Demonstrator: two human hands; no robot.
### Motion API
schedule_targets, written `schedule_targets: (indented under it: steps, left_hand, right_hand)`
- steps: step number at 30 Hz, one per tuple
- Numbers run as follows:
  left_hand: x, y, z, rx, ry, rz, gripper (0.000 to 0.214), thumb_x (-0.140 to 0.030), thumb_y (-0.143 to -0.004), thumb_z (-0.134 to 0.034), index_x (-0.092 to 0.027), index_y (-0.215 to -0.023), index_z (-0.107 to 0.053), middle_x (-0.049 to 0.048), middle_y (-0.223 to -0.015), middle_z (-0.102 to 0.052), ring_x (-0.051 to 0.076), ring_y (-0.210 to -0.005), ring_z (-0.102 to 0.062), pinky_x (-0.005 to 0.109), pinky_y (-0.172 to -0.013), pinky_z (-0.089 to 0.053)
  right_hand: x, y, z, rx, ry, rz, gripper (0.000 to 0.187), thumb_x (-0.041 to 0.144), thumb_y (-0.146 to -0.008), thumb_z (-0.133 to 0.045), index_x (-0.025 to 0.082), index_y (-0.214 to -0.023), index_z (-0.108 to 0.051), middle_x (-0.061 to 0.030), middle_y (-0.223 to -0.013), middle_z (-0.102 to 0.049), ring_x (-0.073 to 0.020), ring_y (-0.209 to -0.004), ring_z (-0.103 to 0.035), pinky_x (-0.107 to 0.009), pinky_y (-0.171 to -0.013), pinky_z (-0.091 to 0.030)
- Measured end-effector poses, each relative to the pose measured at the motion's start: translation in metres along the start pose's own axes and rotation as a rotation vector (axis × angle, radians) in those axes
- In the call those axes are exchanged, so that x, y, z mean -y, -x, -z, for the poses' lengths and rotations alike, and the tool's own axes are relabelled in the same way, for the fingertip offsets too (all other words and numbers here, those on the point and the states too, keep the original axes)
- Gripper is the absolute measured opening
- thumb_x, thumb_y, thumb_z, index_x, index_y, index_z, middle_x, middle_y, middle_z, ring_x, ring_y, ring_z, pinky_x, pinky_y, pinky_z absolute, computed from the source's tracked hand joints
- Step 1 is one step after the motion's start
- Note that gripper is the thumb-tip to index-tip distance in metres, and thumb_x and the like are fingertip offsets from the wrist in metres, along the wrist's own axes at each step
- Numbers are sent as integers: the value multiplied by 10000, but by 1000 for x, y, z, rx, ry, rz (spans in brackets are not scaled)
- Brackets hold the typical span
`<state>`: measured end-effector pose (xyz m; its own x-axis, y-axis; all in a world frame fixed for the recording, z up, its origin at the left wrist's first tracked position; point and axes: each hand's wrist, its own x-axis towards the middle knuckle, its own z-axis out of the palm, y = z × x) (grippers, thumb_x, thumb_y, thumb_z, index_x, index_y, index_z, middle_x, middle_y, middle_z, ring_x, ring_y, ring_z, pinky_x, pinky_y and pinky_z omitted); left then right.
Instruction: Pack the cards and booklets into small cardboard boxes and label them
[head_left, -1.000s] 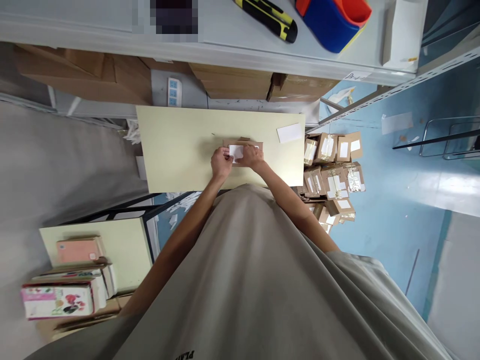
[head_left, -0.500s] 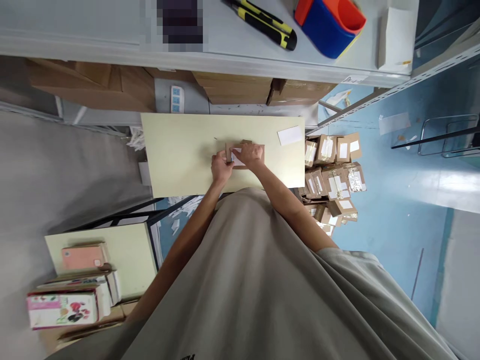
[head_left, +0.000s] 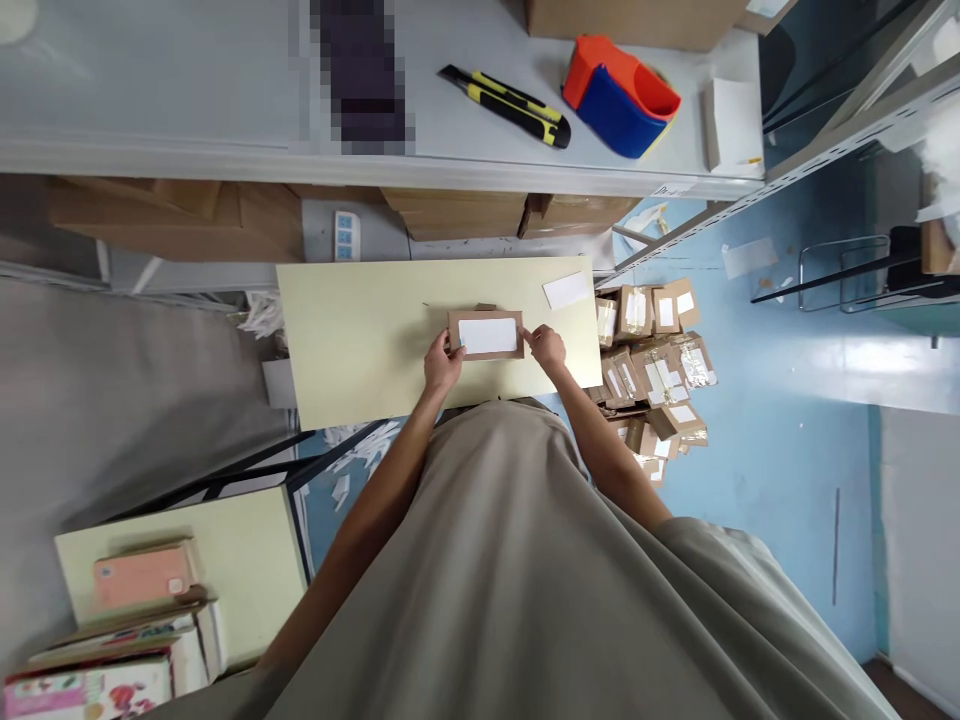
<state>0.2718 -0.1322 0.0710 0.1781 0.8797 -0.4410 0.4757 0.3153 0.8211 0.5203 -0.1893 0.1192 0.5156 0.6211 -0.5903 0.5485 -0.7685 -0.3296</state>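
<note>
A small brown cardboard box (head_left: 491,355) lies on the pale yellow table in front of me, with a white label (head_left: 487,335) on its top face. My left hand (head_left: 442,364) grips the box's left end, thumb on the near corner and fingers at the side. At the opposite end, my right hand (head_left: 548,349) has its fingers curled, with the fingertips against the box's right edge. A small cardboard flap shows behind the box's far edge. Its underside is hidden.
A white paper slip (head_left: 565,290) lies at the table's (head_left: 360,340) far right. On the shelf above are a yellow-black utility knife (head_left: 510,105) and a red-blue tape dispenser (head_left: 619,100). Labelled boxes (head_left: 660,370) are piled on the floor at right; books (head_left: 112,650) sit lower left.
My right hand has moved off the top of the box to its right end, uncovering the white label. My left hand stays at the left end. The camera view has shifted upward.
</note>
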Motion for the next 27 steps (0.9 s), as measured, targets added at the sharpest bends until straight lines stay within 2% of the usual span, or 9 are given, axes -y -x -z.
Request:
schedule_targets:
  steps: [4,7,10,12,16,18,21,24,27]
  left_hand:
    - [1,11,0,-59,87,90,399,-214,-892,-813,-226,-1281,-724,147,-1373,-824,305,-1239,-804,428,-1111,-624]
    - [7,24,-2,-78,210,149,438,-297,-887,-863,-203,-1279,-690,169,-1359,-816,301,-1250,-802,450,-1119,-633]
    - [8,42,-4,-79,298,127,507,-400,-915,-866,-187,-1325,-658,179,-1349,-815,299,-1268,-798,513,-1195,-598]
    - [3,53,-5,-62,319,80,520,-439,-930,-868,-190,-1339,-667,168,-1332,-826,305,-1305,-785,534,-1253,-557]
    - [-8,66,-11,6,349,-3,546,-496,-969,-832,-179,-1392,-693,175,-1391,-811,307,-1354,-766,460,-1227,-583]
    - [-9,69,-17,51,306,-17,543,-492,-964,-820,-171,-1389,-712,177,-1400,-806,310,-1335,-771,433,-1177,-612]
    - [-5,72,-31,83,142,34,475,-419,-928,-819,-157,-1318,-752,173,-1337,-823,328,-1263,-789,457,-1160,-611]
    - [1,79,-47,-4,-17,62,474,-371,-920,-808,-154,-1338,-747,190,-1397,-796,347,-1322,-760,477,-1228,-555]
    - [1,87,-65,-128,-85,56,531,-382,-936,-800,-164,-1412,-711,205,-1503,-742,357,-1448,-689,477,-1291,-494]
  right_hand:
    - [-15,24,-21,56,-258,35,335,498,-1139,-704,190,-1271,-692,-176,-1330,-859,-208,-1154,-838,-281,-961,-618]
    - [-33,50,-35,72,-491,12,453,510,-1076,-768,192,-1390,-697,-200,-1481,-802,-260,-1286,-821,-361,-1062,-648]
    - [-56,76,-37,58,-635,20,616,619,-975,-848,217,-1424,-725,-182,-1418,-835,-341,-1383,-784,-491,-1185,-619]
    - [-71,90,-33,41,-705,38,688,703,-920,-863,219,-1396,-749,-173,-1367,-855,-374,-1392,-777,-540,-1210,-608]
    - [-96,108,-24,-27,-823,42,749,810,-874,-834,221,-1334,-785,-153,-1362,-857,-368,-1358,-792,-542,-1190,-635]
    - [-105,111,-20,-49,-866,28,757,827,-882,-808,220,-1334,-790,-150,-1394,-843,-356,-1355,-790,-530,-1172,-650]
    - [-116,105,-18,-34,-892,29,734,801,-867,-836,213,-1305,-804,-166,-1425,-827,-354,-1327,-796,-524,-1150,-663]
    - [-124,91,-19,18,-869,73,670,730,-840,-907,220,-1266,-818,-169,-1408,-832,-344,-1252,-820,-515,-1111,-676]
    - [-133,75,-18,150,-849,160,610,654,-863,-919,238,-1296,-811,-143,-1428,-826,-319,-1206,-836,-480,-1057,-695]
